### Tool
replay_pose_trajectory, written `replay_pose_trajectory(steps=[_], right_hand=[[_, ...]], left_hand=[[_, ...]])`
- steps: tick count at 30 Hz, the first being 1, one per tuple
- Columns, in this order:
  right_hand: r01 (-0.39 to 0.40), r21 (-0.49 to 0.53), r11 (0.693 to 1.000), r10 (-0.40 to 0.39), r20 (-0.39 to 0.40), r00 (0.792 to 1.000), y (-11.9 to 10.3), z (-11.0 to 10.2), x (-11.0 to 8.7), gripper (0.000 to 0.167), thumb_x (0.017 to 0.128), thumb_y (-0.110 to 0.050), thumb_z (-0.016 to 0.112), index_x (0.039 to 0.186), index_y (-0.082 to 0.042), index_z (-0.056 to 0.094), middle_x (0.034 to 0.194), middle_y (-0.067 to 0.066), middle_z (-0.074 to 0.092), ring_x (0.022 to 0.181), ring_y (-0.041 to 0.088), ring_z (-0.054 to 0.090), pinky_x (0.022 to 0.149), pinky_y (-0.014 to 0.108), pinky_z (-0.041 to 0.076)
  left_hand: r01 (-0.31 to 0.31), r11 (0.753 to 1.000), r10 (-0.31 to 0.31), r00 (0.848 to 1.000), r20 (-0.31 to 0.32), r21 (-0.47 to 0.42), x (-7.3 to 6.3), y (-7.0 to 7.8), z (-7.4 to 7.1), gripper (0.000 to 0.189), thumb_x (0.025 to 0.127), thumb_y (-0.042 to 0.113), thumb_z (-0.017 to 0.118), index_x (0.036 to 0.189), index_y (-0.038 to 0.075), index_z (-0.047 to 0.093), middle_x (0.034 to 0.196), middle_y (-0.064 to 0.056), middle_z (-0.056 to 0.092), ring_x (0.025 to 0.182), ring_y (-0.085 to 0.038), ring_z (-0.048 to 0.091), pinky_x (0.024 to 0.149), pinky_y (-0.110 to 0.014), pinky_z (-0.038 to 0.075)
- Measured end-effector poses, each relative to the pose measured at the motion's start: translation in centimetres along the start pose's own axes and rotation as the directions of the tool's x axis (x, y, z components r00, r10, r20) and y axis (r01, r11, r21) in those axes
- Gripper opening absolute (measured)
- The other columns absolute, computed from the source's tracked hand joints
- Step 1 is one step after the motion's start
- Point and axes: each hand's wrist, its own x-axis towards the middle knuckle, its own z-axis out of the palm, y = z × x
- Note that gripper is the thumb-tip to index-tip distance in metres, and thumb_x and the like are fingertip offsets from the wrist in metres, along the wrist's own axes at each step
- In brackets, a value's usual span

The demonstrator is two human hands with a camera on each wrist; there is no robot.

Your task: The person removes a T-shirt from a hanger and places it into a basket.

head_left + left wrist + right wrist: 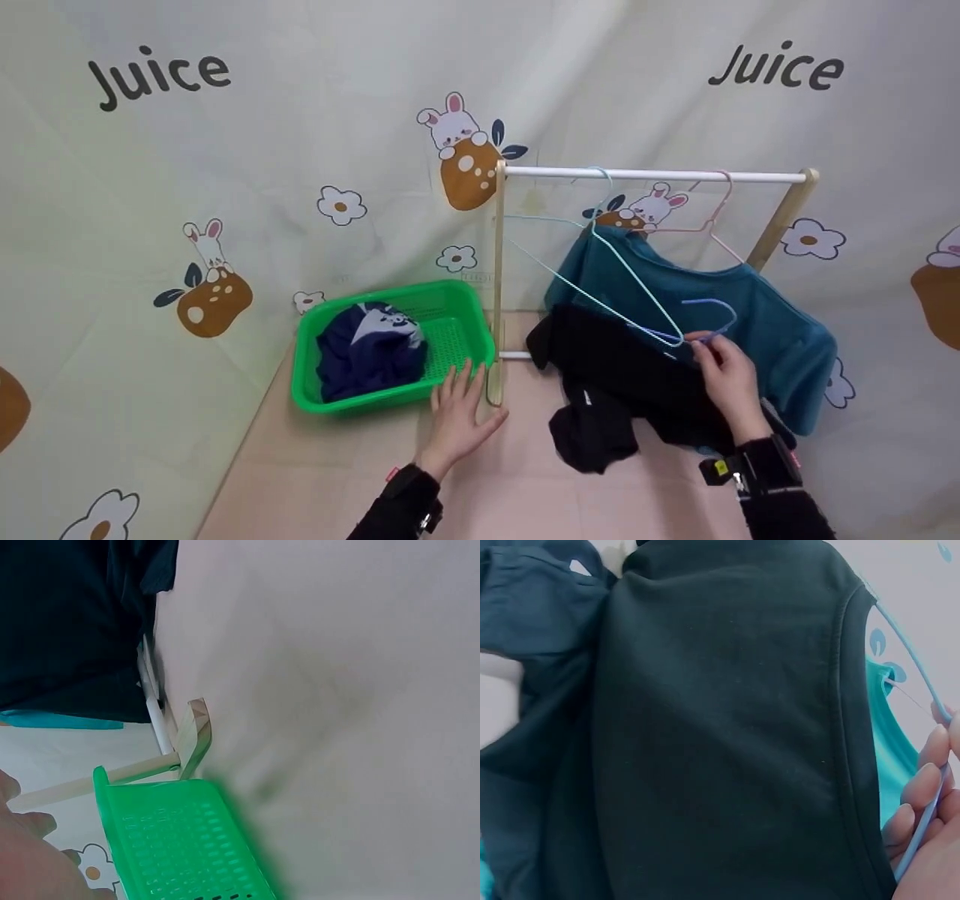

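Note:
My right hand (731,379) pinches a blue hanger (733,313) near the base of its hook. A black shirt (637,367) hangs on that hanger, one sleeve drooping to the table; the right wrist view shows the hanger's blue arm (907,645) entering the neckline. My left hand (459,420) is spread with straight fingers by the front right corner of a green basket (442,388); I cannot tell if it touches the rim. Inside the basket lies a bundled navy garment (360,360) with a light print.
A small wooden rack has a white top rail (660,175) and a left post (498,300). From the rail hang a bare light-blue hanger (637,277) and a pink hanger (711,225) carrying a teal shirt (787,322) behind the black one. A printed curtain (337,135) stands behind.

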Motion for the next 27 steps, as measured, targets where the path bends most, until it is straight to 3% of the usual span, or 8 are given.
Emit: replay_pose_trajectory(steps=[8, 13, 17, 21, 27], right_hand=[[0.049, 0.047, 0.998, -0.046, -0.064, 0.997, 1.3, 0.7, -2.5, 0.013, 0.1, -0.008, 0.059, 0.1, -0.003, 0.071, 0.098, 0.008, 0.068, 0.076, 0.006, 0.05, 0.066, 0.015, 0.038], [0.159, 0.066, 0.985, -0.156, -0.048, 0.987, 1.8, 1.4, -3.5, 0.012, 0.095, 0.003, 0.062, 0.096, -0.004, 0.072, 0.096, 0.006, 0.069, 0.075, 0.005, 0.05, 0.065, 0.015, 0.037], [0.294, 0.075, 0.953, -0.294, -0.014, 0.956, 1.7, 2.4, -4.0, 0.021, 0.088, 0.012, 0.066, 0.094, -0.006, 0.074, 0.088, 0.0, 0.066, 0.074, 0.006, 0.052, 0.066, 0.014, 0.039], [0.404, 0.075, 0.912, -0.408, 0.036, 0.912, 1.2, 3.4, -4.5, 0.028, 0.083, 0.016, 0.069, 0.094, -0.009, 0.074, 0.09, -0.003, 0.068, 0.078, 0.008, 0.056, 0.072, 0.013, 0.041], [0.467, 0.067, 0.882, -0.471, 0.107, 0.875, 0.3, 4.7, -5.4, 0.03, 0.081, 0.014, 0.072, 0.093, -0.014, 0.074, 0.095, -0.008, 0.07, 0.09, 0.013, 0.062, 0.085, 0.012, 0.04]], left_hand=[[0.01, 1.0, -0.01, 1.0, 0.01, -0.013, -0.3, 0.0, 0.2, 0.08, 0.088, 0.05, 0.067, 0.149, 0.006, 0.043, 0.155, -0.021, 0.033, 0.14, -0.049, 0.025, 0.104, -0.073, 0.02], [0.001, 1.0, -0.001, 1.0, 0.016, -0.013, -0.2, 0.4, 0.1, 0.081, 0.088, 0.049, 0.068, 0.15, 0.005, 0.041, 0.156, -0.021, 0.033, 0.14, -0.048, 0.025, 0.105, -0.072, 0.02], [-0.023, 1.0, 0.023, 1.0, 0.0, -0.012, -0.1, 1.1, -0.1, 0.082, 0.087, 0.05, 0.069, 0.151, 0.006, 0.04, 0.156, -0.02, 0.032, 0.141, -0.047, 0.025, 0.106, -0.071, 0.021], [-0.07, 0.997, 0.069, 0.997, -0.035, -0.018, 0.0, 1.8, -0.1, 0.082, 0.087, 0.047, 0.07, 0.151, 0.005, 0.04, 0.155, -0.021, 0.033, 0.14, -0.047, 0.027, 0.106, -0.069, 0.023], [-0.168, 0.985, 0.165, 0.984, -0.067, -0.039, -0.1, 2.7, 0.2, 0.08, 0.087, 0.043, 0.072, 0.15, 0.004, 0.041, 0.154, -0.02, 0.037, 0.139, -0.045, 0.032, 0.106, -0.067, 0.028]])
